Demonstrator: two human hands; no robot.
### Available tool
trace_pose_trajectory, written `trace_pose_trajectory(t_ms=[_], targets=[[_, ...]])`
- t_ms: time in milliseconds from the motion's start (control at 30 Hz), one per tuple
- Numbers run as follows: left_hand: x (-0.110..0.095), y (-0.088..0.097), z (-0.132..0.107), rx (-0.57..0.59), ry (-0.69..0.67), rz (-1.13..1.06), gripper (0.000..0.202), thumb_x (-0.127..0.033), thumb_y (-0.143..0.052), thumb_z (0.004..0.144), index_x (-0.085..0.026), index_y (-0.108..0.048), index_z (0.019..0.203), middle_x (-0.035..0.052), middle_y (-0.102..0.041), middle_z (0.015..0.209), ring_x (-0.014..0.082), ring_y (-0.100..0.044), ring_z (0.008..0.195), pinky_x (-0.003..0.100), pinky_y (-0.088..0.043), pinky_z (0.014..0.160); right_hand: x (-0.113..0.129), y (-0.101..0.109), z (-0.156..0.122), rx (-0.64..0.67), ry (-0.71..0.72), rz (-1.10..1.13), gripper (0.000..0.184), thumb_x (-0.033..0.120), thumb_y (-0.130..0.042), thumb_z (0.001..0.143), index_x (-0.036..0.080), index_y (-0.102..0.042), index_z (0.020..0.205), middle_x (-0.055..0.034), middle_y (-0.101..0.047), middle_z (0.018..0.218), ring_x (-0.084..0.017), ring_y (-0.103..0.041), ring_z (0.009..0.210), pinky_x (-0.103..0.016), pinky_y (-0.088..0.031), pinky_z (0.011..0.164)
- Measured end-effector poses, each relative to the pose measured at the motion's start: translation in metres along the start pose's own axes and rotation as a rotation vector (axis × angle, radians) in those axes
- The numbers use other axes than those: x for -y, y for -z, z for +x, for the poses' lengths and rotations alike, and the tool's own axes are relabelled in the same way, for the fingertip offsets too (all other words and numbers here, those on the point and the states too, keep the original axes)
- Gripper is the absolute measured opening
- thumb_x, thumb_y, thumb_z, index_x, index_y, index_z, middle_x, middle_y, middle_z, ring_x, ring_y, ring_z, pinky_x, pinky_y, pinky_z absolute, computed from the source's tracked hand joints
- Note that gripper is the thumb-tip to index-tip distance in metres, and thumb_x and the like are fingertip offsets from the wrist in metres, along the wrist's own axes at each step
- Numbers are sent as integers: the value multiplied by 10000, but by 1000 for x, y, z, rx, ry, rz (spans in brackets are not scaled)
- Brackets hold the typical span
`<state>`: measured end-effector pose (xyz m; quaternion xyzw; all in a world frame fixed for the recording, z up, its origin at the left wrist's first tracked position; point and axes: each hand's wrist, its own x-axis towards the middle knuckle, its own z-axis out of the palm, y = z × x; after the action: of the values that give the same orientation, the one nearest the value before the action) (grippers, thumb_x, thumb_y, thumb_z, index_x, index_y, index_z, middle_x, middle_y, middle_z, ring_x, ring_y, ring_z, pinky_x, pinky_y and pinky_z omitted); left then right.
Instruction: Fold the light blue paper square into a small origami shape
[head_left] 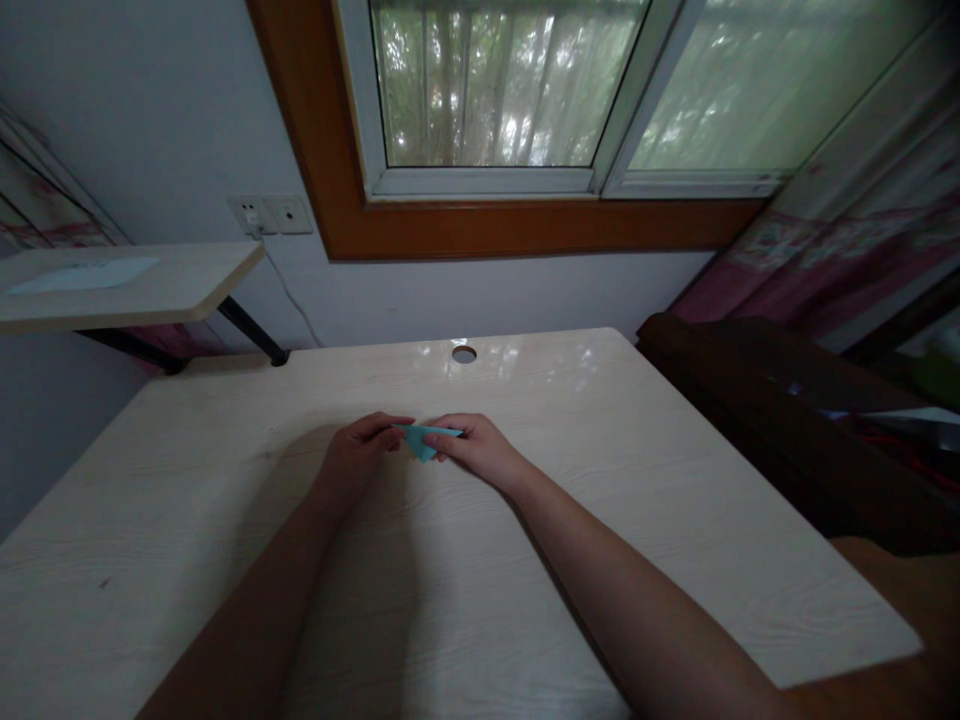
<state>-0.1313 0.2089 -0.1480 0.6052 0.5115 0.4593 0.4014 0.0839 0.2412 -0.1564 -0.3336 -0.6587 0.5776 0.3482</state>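
Note:
A small folded piece of light blue paper (pixel 420 443), roughly triangular with one point facing down, is held between my two hands over the middle of the table. My left hand (pixel 363 446) pinches its left corner between thumb and fingers. On the other side, my right hand (pixel 480 447) grips the paper's right part, the thumb lying across its front and the fingers behind. Part of the paper is hidden by the right thumb. The finer folds are too small to make out.
The pale wooden table (pixel 525 560) has a round cable hole (pixel 464 354) near its far edge. A raised shelf (pixel 172 275) on black legs stands at the back left, with a sheet on it. Dark wooden furniture (pixel 720 400) borders the right side. Behind are a socket (pixel 270 214) and a window.

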Motion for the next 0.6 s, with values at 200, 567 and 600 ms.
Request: trace_pose_trajectory(t_ms=[200, 567, 600], targets=[[-4, -2, 1, -30, 26, 8, 279, -422, -690, 795, -208, -768, 956, 15, -644, 700, 168, -567, 684, 263, -449, 673, 3, -1, -1, -12, 19, -35, 296, 444, -656, 839, 169, -739, 910, -22, -665, 705, -134, -575, 644, -251, -448, 653], [-2, -4, 2, -32, 58, 0, 281, -447, -698, 789, -197, -765, 896, 33, -690, 751, 186, -594, 715, 275, -480, 692, -1, -3, -1, -81, 56, -113, 262, 404, -628, 859, 170, -738, 904, -21, -656, 705, -133, -567, 644, -241, -429, 625], [-3, -4, 1, -35, 59, -2, 274, -443, -700, 787, -195, -763, 885, 33, -690, 749, 186, -596, 713, 274, -482, 688, -1, -3, -1, -88, 57, -125, 261, 403, -628, 858, 170, -738, 900, -20, -653, 701, -132, -565, 641, -241, -428, 622]])
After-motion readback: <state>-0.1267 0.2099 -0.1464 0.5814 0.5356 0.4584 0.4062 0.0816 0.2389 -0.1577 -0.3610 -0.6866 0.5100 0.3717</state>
